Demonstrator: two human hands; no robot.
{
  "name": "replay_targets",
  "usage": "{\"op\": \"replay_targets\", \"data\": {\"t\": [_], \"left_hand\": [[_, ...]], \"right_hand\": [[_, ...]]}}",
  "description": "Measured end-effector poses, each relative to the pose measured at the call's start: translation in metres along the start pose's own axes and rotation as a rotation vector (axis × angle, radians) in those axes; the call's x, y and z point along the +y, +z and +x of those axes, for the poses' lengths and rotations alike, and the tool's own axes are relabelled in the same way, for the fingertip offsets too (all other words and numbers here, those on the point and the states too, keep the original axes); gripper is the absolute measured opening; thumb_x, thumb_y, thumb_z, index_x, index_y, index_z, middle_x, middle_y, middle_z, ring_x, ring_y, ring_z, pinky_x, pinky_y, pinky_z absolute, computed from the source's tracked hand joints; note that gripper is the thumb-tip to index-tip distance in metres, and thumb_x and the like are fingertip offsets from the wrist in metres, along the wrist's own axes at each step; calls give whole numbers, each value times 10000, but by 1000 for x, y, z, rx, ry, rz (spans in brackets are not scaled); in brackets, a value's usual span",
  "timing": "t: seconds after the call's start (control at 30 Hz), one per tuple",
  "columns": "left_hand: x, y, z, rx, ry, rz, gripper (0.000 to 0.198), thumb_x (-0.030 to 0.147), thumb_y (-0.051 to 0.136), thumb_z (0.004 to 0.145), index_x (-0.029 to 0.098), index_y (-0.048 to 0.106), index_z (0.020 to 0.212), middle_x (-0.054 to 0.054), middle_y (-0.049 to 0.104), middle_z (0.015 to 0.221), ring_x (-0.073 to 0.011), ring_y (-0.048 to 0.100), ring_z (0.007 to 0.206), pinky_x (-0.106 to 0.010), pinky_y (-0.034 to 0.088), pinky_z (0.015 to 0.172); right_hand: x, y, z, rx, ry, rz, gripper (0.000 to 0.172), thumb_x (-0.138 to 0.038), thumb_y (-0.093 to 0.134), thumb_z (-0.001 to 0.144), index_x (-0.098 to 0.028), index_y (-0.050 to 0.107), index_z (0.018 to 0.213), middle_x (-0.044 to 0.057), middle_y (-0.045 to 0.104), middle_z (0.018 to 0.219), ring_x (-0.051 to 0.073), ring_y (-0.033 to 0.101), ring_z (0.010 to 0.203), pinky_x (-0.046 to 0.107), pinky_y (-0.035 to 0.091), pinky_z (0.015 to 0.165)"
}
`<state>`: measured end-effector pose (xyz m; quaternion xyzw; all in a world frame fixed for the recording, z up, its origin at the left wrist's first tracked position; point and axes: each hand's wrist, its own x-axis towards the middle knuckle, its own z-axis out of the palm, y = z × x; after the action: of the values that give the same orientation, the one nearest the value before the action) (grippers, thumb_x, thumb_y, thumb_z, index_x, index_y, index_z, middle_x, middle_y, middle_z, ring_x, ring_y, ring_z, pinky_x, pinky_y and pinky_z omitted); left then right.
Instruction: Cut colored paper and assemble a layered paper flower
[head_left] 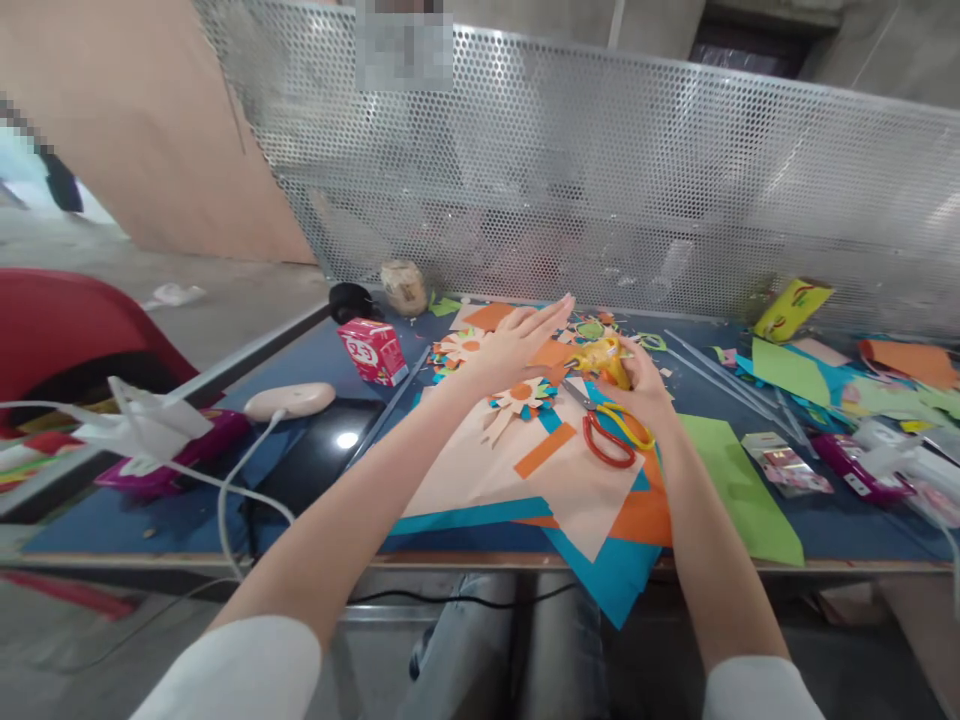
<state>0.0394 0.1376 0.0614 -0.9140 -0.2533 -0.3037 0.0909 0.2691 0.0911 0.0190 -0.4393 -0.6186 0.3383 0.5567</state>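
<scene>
My left hand lies flat with fingers stretched out over cut paper shapes, just above an orange-centred paper flower. My right hand is closed around a yellow object, possibly a glue tool. Red and yellow handled scissors lie just below that hand on a peach sheet. An orange paper strip rests on the same sheet. Orange and blue sheets stick out underneath, over the table's front edge.
A red carton, a black round object and a beige ball stand at the back left. A green sheet, paper scraps and packets lie right. White cables and a charger sit left. A perforated metal screen backs the table.
</scene>
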Motion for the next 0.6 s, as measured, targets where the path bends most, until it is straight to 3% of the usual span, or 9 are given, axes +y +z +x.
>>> {"op": "replay_targets", "data": {"t": [0.13,0.23,0.4,0.6], "left_hand": [[-3,-6,17,-127,-38,-208,609,315,527,821,243,299,1381,-84,487,1333,-199,481,1144,-317,385,925],[-2,-1,20,-149,-117,-378,451,307,499,832,235,478,1277,-55,651,1089,-148,594,885,-249,450,752],[13,18,24,23,-275,-514,253,299,535,811,188,694,972,-40,699,828,-133,604,729,-216,447,642],[39,50,38,127,-345,-512,212,229,520,818,162,710,882,-44,667,760,-123,589,675,-206,435,607]], "right_hand": [[-11,-2,-3,-45,19,119,664,-252,732,586,-265,427,1176,27,641,984,201,627,901,373,495,818],[-18,-5,-3,-29,81,159,627,-234,742,563,-269,458,1121,1,643,893,179,632,778,322,511,676],[-22,-6,-2,3,143,273,616,-235,732,554,-259,459,1106,-49,602,717,97,526,497,238,408,448],[-20,-7,1,86,141,343,511,-275,724,552,-251,494,1007,-70,560,610,92,506,475,227,393,423]]}}
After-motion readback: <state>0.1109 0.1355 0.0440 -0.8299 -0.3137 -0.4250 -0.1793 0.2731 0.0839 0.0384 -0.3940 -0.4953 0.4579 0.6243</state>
